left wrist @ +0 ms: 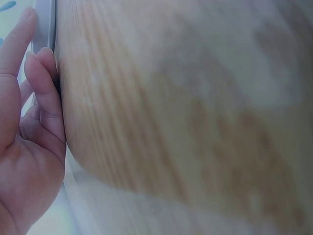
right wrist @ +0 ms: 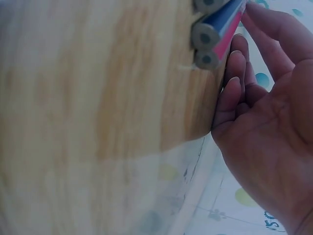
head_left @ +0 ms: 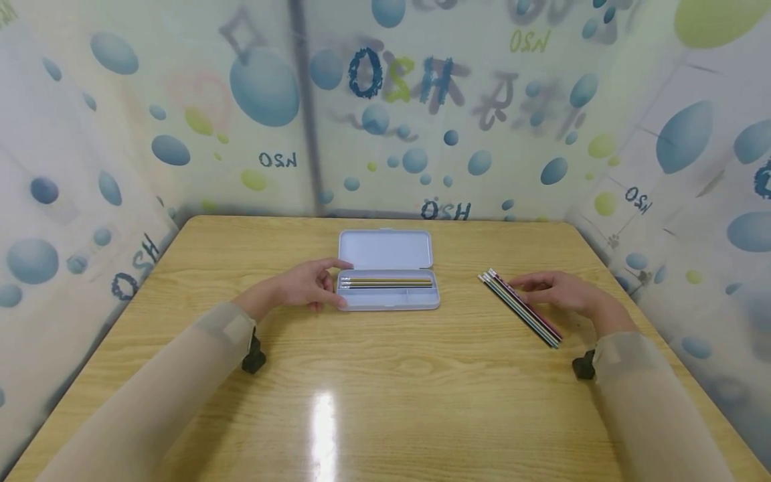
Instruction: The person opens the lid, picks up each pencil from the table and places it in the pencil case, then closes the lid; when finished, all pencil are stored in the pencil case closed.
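An opened white pencil case (head_left: 376, 300) lies near the middle of the table's far half, its lid (head_left: 385, 250) tipped back. Several pencils (head_left: 391, 282) lie side by side in its rear compartment. My left hand (head_left: 307, 284) grips the case's left end, thumb at the front corner and index finger near the hinge. On the right, a slanted bundle of pencils (head_left: 515, 304) rests on the wood. Thumb and index fingertips of my right hand (head_left: 560, 292) touch its right side, by a pinkish-red pencil (right wrist: 229, 36); whether they pinch it is hidden. The other fingers (right wrist: 234, 73) curl beside the bundle.
The case's front compartment has a small divider (head_left: 407, 296). The wooden table (head_left: 397, 375) stands between patterned curtain walls (head_left: 385, 147) at the back and both sides. A dark device (head_left: 254, 355) is strapped to my left wrist, another (head_left: 584, 365) to my right.
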`<move>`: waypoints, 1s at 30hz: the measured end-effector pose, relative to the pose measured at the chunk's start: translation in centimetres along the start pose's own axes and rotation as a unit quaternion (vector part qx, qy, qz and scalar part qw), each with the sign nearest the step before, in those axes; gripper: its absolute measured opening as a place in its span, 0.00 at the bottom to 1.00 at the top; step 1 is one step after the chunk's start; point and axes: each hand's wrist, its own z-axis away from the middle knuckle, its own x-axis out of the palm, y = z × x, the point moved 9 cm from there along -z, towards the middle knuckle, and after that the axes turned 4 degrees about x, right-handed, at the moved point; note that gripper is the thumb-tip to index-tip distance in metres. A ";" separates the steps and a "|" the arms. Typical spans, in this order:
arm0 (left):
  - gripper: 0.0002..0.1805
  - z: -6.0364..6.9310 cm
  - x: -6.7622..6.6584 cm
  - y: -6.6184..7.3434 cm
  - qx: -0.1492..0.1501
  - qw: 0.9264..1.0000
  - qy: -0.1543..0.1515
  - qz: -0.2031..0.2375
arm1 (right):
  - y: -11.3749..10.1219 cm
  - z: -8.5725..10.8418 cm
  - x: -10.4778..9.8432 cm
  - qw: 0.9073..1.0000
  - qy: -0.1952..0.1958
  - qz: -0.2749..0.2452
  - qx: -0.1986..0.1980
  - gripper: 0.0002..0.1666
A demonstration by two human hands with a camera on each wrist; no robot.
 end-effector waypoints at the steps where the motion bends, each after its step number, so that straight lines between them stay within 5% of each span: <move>1: 0.49 0.0 0.0 0.0 0.000 1.000 0.000 -0.001 | 0.0 0.0 0.0 1.000 0.001 -0.002 0.002 0.29; 30: 0.49 -0.1 0.2 -0.3 0.001 1.000 -0.002 0.003 | -0.2 -0.1 -1.2 0.995 0.089 0.035 0.000 0.21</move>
